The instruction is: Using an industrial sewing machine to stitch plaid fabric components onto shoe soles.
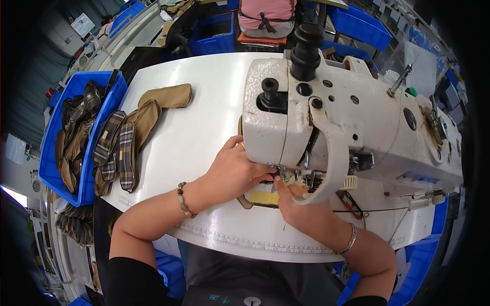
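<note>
Both my hands work under the head of a white industrial sewing machine [265, 117], close to its needle area. My left hand [232, 171] reaches in from the left, its fingers pressed together beside the presser foot, at something small and dark. From the right, my right hand [306, 214] comes to the same spot with its fingers drawn together, partly behind the machine's curved white guard [334, 158]. What the fingertips pinch is too hidden to name. Beneath the hands lies a yellow patch [263, 198]; a tan-edged piece [244, 202] shows next to it.
Tan and plaid fabric pieces [127, 148] lie at the table's left, beside a blue bin [84, 196] filled with more. Red-handled snippers [349, 204] rest right of my right hand. A ruler strip [255, 244] follows the front edge. Ahead sits a person in pink [265, 13].
</note>
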`<action>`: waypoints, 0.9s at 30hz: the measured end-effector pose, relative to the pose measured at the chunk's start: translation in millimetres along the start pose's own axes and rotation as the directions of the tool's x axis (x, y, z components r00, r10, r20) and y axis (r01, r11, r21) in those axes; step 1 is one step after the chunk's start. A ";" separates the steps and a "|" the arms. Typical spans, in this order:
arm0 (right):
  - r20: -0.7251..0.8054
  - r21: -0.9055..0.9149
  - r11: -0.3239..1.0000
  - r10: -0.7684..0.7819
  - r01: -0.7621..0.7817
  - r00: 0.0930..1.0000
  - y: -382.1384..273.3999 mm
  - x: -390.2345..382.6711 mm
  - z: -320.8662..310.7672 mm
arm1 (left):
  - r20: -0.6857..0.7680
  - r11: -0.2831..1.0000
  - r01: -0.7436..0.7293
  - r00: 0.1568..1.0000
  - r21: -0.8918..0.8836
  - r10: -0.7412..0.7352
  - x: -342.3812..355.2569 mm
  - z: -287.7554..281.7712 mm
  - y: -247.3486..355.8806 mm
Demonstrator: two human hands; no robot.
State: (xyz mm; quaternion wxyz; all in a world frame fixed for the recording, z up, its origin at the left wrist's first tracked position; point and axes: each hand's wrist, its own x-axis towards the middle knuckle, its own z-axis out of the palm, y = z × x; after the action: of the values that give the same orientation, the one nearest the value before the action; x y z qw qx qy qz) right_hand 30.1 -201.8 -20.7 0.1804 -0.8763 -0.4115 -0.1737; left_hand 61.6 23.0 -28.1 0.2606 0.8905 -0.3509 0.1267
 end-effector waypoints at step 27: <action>-0.015 -0.037 0.997 -0.064 0.063 0.998 3.4 1.2 -2.0 | -0.090 0.988 0.141 0.987 0.058 -0.136 13.6 -7.7 8.3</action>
State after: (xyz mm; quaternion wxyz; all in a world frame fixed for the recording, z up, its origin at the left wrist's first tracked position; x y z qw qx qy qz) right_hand 33.2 -204.0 -19.0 0.1620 -0.8646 -0.4343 -0.1941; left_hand 65.3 14.5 -13.0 0.2547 0.9144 -0.2725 0.1575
